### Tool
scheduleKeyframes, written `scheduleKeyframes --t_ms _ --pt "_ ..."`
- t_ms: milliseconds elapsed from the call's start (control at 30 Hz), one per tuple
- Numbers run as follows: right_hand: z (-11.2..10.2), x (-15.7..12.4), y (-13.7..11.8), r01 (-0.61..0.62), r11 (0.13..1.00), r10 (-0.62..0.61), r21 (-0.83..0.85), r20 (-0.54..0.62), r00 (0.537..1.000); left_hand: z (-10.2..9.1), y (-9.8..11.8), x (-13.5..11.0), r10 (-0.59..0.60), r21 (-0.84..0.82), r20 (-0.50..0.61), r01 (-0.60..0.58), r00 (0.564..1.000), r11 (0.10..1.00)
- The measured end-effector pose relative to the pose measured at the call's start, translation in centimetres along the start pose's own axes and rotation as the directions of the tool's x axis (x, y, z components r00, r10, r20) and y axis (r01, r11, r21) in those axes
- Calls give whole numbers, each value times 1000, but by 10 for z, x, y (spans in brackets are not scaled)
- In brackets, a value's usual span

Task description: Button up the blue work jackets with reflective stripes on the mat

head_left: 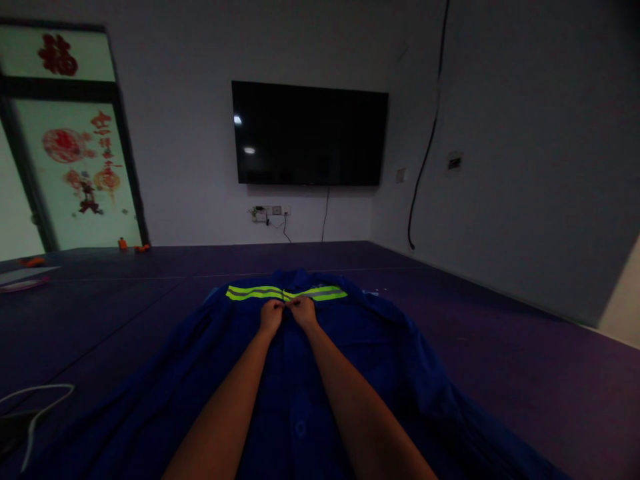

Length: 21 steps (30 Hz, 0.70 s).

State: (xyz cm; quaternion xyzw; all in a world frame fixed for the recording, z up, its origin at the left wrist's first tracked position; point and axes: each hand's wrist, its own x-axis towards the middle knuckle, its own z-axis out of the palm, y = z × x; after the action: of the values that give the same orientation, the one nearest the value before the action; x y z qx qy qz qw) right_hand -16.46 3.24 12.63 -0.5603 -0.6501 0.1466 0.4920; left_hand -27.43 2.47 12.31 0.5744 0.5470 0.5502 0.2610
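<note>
Blue work jacket (370, 337) lies pretty flat, probably so the placket (299, 407) is easy to reach, left hand (271, 315) and right hand (303, 311) both pinching fabric just below the reflective stripes (330, 293).

I record a dark purple floor (500, 360) crossed by straight seams (120, 328). Directly before me lies one blue garment (370, 347), spread front upward, collar at the far end. To my left, a white cable (31, 427) lies in a loose curve. Further off, also left: a flat pale item (27, 274) and small orange objects (123, 245), type undetermined.
</note>
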Motion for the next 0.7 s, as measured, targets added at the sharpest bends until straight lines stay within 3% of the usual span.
scheduleKeyframes --t_ms 700 --pt "-2 0 -3 39 999 -39 -14 14 999 -1 2 0 6 72 28 -8 1000 997"
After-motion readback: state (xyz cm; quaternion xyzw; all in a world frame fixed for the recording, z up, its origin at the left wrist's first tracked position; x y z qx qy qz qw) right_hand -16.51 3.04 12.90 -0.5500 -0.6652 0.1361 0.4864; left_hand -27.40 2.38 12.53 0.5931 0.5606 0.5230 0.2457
